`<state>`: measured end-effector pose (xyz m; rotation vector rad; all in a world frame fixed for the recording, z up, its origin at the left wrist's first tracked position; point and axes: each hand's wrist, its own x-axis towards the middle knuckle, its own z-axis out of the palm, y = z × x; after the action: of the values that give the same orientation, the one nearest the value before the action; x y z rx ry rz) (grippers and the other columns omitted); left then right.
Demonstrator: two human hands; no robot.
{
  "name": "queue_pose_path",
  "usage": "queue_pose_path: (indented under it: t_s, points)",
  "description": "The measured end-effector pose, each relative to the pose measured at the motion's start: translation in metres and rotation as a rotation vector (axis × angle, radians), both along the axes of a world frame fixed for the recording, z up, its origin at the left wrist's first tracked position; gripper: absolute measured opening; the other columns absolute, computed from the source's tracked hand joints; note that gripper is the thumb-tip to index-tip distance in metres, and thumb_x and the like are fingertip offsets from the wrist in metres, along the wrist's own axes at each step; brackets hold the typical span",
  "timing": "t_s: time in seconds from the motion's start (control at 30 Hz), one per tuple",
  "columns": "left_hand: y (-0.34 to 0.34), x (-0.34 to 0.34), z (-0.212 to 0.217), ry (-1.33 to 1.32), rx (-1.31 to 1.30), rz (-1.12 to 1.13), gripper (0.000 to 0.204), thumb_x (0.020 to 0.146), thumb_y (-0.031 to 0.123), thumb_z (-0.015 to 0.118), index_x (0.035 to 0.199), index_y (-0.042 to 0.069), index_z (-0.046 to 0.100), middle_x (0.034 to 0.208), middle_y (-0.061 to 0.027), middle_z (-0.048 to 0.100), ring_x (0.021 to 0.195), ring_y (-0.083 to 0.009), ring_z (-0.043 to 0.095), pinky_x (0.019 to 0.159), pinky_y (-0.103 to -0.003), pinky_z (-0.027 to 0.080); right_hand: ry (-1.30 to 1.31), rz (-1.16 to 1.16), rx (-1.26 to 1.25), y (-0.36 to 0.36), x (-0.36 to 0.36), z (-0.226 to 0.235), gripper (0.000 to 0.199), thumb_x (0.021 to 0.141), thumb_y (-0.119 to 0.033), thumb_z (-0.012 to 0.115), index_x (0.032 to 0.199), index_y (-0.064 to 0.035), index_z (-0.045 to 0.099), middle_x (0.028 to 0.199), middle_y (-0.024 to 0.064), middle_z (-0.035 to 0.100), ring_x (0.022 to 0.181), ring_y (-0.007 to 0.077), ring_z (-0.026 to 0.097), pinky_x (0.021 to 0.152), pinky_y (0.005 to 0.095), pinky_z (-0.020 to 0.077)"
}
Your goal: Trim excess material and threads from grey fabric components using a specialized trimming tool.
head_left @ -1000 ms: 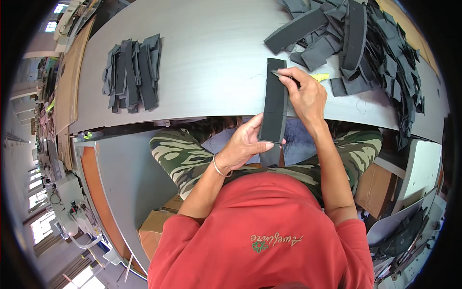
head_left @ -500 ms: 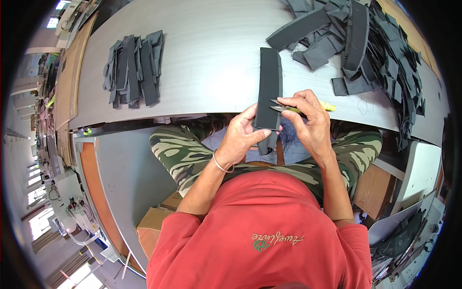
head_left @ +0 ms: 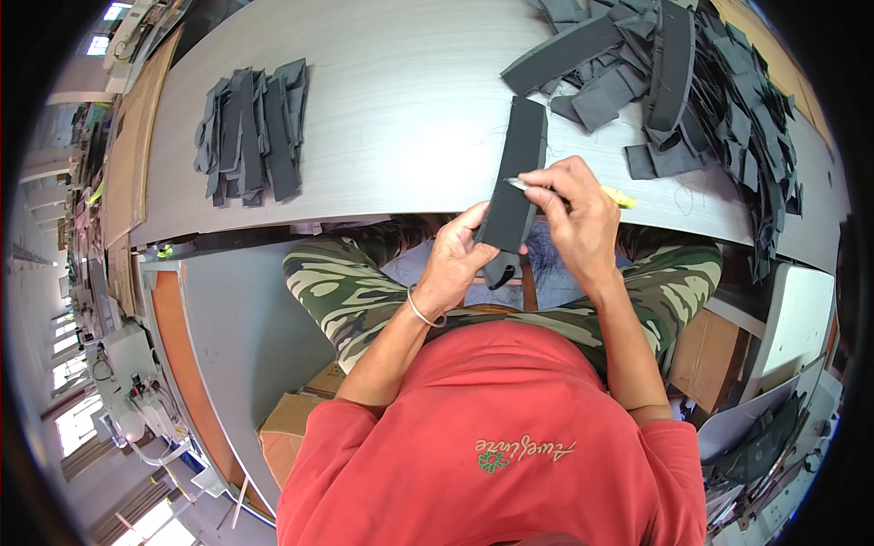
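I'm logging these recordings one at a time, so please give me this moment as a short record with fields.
left hand: grips the near end of a dark fabric strip
right hand: holds a small tool with a pale pointed tip and yellow end
tool tip: over the strip; contact unclear
strip: far end over the grey table, near end over the lap
table, left: smaller group of dark strips
table, right: larger heap of dark strips
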<state>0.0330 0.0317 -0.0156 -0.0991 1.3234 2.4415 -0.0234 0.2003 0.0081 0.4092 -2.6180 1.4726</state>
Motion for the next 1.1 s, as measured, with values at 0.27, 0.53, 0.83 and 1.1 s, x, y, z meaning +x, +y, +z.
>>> queue_pose_path:
  t_s: [0.27,0.53,0.83,1.1]
  points:
    - [-0.006,-0.01,0.0,0.099,0.063,0.171,0.038,0.092,0.018,0.061,0.122,-0.002,0.049,0.09,-0.0107,0.062,0.081,-0.017,0.06,0.073,-0.03,0.049,0.008,0.007,-0.044,0.014,0.003,0.012,0.024,0.077,-0.006,0.069,0.101,-0.0118,0.07,0.088,0.0074,0.057,0.075,0.0209,0.06,0.065,0.0293,0.0465]
    - [-0.003,-0.01,0.001,0.053,0.097,0.175,0.038,0.091,0.016,0.062,0.123,-0.002,0.049,0.09,-0.0113,0.062,0.08,-0.0173,0.06,0.072,-0.03,0.049,0.112,0.034,-0.028,0.008,0.002,0.0,0.025,0.078,-0.009,0.069,0.102,-0.0138,0.07,0.089,0.0081,0.056,0.074,0.0223,0.06,0.062,0.0311,0.0465]
    - [-0.001,-0.008,0.002,0.05,0.095,0.167,0.038,0.09,0.012,0.062,0.123,-0.002,0.049,0.091,-0.0109,0.062,0.081,-0.0173,0.061,0.072,-0.03,0.05,0.094,0.021,-0.055,0.005,0.003,0.0,0.023,0.078,-0.008,0.069,0.101,-0.0129,0.07,0.088,0.0075,0.056,0.072,0.0211,0.059,0.062,0.0311,0.0463]
    - [-0.003,-0.006,0.001,0.035,0.087,0.146,0.041,0.088,0.013,0.065,0.122,-0.002,0.049,0.091,-0.014,0.061,0.083,-0.0191,0.06,0.076,-0.031,0.05,0.064,-0.084,-0.045,0.007,0.002,-0.003,0.018,0.08,-0.008,0.067,0.097,-0.0101,0.07,0.088,0.0076,0.057,0.074,0.0214,0.059,0.067,0.0305,0.0468]
